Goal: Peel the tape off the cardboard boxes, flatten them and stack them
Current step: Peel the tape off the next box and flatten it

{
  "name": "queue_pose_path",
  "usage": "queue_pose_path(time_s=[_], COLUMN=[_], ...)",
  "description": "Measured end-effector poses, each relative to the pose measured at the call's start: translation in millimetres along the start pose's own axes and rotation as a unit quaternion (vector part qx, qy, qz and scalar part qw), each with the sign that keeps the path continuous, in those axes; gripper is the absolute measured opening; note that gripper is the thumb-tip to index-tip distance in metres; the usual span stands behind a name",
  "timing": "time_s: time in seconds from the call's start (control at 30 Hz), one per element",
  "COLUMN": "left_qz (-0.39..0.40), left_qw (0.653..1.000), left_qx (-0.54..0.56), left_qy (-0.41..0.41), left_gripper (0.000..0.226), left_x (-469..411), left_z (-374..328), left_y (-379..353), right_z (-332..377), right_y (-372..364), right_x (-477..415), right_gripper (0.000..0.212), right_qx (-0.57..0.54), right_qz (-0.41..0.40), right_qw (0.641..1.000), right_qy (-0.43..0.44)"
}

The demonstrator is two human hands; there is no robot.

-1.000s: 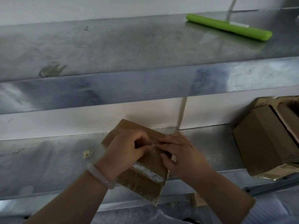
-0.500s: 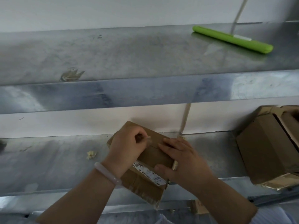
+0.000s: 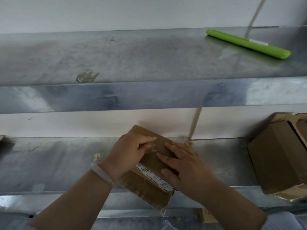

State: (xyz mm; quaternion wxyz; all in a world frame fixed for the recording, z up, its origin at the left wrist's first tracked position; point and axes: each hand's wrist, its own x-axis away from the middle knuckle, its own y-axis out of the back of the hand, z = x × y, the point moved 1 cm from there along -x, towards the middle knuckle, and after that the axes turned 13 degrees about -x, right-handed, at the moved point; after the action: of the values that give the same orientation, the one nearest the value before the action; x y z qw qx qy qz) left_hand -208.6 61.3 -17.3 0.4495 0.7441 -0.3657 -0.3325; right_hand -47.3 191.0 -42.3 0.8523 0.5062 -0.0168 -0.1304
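Two grey metal shelves run along a white wall [image 3: 116, 12]. A small brown box [image 3: 146, 186] lies tilted on the scuffed lower shelf [image 3: 49, 165], its near corner hanging over the front edge. The left hand [image 3: 131, 153], wearing a pale bracelet [image 3: 103, 175], has its fingers clamped on a strip of clear tape [image 3: 152, 149] lifted from the box top. The right hand [image 3: 184, 165] presses the box down, fingers straight and apart. A white label [image 3: 154, 177] shows between the hands. A crumpled scrap [image 3: 98, 156] lies to the left and more boxes [image 3: 274, 156] stand to the right. On the upper shelf [image 3: 132, 58] rests a green mop head [image 3: 247, 44].
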Motion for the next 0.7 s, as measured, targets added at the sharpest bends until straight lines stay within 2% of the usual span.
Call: queue_pose_path(time_s=[0.07, 0.13, 0.23, 0.3, 0.43, 0.6, 0.7], left_qz=[0.003, 0.028, 0.04, 0.022, -0.012, -0.116, -0.157], left_qw=[0.999, 0.997, 0.994, 0.994, 0.995, 0.987, 0.977], left_qx=[0.011, -0.039, -0.093, -0.104, -0.08, -0.066, -0.136], left_qy=[0.036, 0.061, 0.04, 0.024, 0.059, 0.085, 0.042], left_gripper=[0.043, 0.051, 0.036, 0.021, 0.003, 0.01, 0.013], left_x=[-1.4, -4.2, -6.9, -6.7, -4.1, -0.2, 4.2], left_z=[1.5, 3.2, -0.9, -8.1, -12.2, 6.6, 19.4], left_y=[-1.7, -5.3, -7.2, -8.0, -10.3, -2.1, -1.0], right_z=[-0.4, -3.4, -11.4, -17.1, -31.4, -44.7, -43.3], right_y=[-7.7, -8.4, -8.3, -7.1, 0.2, 2.6, 1.0], right_x=[-1.4, -3.4, -4.6, -4.6, -6.4, -5.9, -6.6], right_gripper=[0.051, 0.061, 0.064, 0.06, 0.058, 0.058, 0.057], right_qx=[0.022, 0.022, 0.055, 0.059, 0.035, -0.021, -0.034], right_qz=[0.003, 0.013, 0.004, 0.004, -0.01, -0.039, -0.058], right_qw=[1.0, 1.0, 0.998, 0.997, 0.996, 0.994, 0.992], right_qy=[0.015, 0.014, 0.037, 0.052, 0.083, 0.1, 0.104])
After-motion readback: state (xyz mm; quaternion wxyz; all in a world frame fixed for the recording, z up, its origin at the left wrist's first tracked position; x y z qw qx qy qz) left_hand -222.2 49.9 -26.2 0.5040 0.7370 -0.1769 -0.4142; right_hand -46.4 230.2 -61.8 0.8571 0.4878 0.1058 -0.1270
